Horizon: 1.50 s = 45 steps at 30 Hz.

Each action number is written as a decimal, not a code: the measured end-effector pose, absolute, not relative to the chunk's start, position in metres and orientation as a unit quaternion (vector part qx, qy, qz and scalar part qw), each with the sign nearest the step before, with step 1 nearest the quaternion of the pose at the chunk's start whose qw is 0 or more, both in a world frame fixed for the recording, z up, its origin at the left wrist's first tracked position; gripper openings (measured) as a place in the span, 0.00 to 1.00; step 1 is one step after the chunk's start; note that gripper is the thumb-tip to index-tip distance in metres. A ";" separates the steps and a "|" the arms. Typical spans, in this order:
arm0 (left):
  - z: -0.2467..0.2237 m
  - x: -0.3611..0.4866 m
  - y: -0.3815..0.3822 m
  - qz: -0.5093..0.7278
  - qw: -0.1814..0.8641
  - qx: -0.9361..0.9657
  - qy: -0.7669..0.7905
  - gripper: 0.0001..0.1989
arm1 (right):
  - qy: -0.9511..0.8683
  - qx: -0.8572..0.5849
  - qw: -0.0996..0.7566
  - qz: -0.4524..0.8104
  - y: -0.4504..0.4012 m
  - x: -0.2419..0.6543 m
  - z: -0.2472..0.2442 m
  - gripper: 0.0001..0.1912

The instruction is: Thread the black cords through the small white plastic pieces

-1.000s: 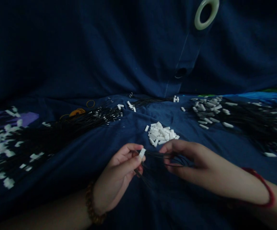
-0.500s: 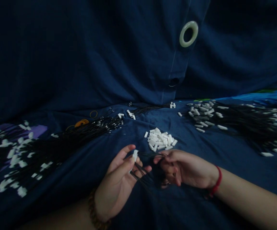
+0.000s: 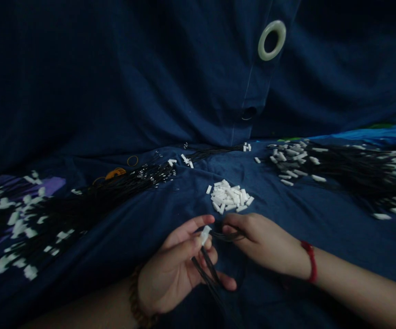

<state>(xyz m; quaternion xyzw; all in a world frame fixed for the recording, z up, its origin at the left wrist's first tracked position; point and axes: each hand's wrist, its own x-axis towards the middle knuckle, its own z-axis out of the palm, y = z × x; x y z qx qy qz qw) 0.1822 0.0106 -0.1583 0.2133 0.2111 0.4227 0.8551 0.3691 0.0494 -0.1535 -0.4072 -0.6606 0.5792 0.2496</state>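
Between the thumb and fingers of my left hand [image 3: 180, 265] is a white connector [image 3: 205, 235], with black wires [image 3: 209, 269] running down past the palm. More thin dark wires stretch from the connector to my right hand [image 3: 259, 242], whose curled fingers close on them. Both hands are low in the centre of the view, a short gap apart. Just beyond them, a pile of small white connectors [image 3: 230, 196] lies on the dark blue cloth [image 3: 170, 201].
Black wires with white ends [image 3: 23, 224] spread at the left, beside a purple item [image 3: 54, 186]. An orange item [image 3: 115, 173] lies near the bare-ended wires [image 3: 150, 176]. Another wire bundle [image 3: 352, 176] is at the right. Hanging cloth with a ring [image 3: 272, 40] rises behind.
My right hand has turned over, its back now showing and its fingers curled on the wires. My left hand has shifted slightly right with the white connector.
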 end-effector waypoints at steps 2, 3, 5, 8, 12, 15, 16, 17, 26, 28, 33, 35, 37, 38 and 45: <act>-0.158 0.183 0.012 0.419 0.853 0.220 0.220 0.14 | -0.671 -0.400 0.227 0.582 0.053 0.371 -0.152 0.06; -0.159 0.183 0.013 0.417 0.852 0.223 0.226 0.14 | -0.669 -0.393 0.212 0.594 0.054 0.372 -0.153 0.06; -0.159 0.183 0.013 0.404 0.854 0.227 0.238 0.14 | -0.653 -0.382 0.189 0.627 0.057 0.371 -0.154 0.08; -0.161 0.185 0.013 0.378 0.860 0.236 0.248 0.17 | -0.622 -0.374 0.171 0.666 0.059 0.370 -0.155 0.14; -0.159 0.187 0.012 0.409 0.816 0.264 0.311 0.20 | -0.610 -0.365 0.144 0.689 0.061 0.373 -0.152 0.14; -0.158 0.188 0.012 0.447 0.792 0.256 0.327 0.20 | -0.604 -0.350 0.129 0.704 0.060 0.373 -0.151 0.11; -0.158 0.189 0.013 0.452 0.795 0.249 0.318 0.20 | -0.604 -0.344 0.132 0.707 0.059 0.372 -0.152 0.11; -0.158 0.189 0.013 0.454 0.800 0.242 0.308 0.20 | -0.605 -0.339 0.139 0.707 0.059 0.371 -0.153 0.12; -0.160 0.188 0.012 0.415 0.820 0.247 0.306 0.19 | -0.657 -0.343 0.243 0.626 0.055 0.366 -0.155 0.09; -0.161 0.189 0.011 0.398 0.837 0.234 0.293 0.19 | -0.671 -0.351 0.247 0.605 0.055 0.364 -0.156 0.09; -0.163 0.189 0.011 0.422 0.819 0.225 0.317 0.14 | -0.669 -0.374 0.223 0.602 0.058 0.362 -0.157 0.07; -0.162 0.190 0.012 0.433 0.806 0.220 0.339 0.14 | -0.664 -0.393 0.188 0.607 0.057 0.367 -0.153 0.11; -0.162 0.190 0.014 0.440 0.797 0.212 0.355 0.14 | -0.660 -0.409 0.128 0.618 0.052 0.373 -0.147 0.11; -0.161 0.189 0.015 0.446 0.792 0.210 0.360 0.14 | -0.657 -0.408 0.090 0.628 0.048 0.376 -0.144 0.10; -0.165 0.188 0.015 0.453 0.778 0.258 0.350 0.14 | -0.729 -0.412 0.066 0.543 0.015 0.367 -0.129 0.08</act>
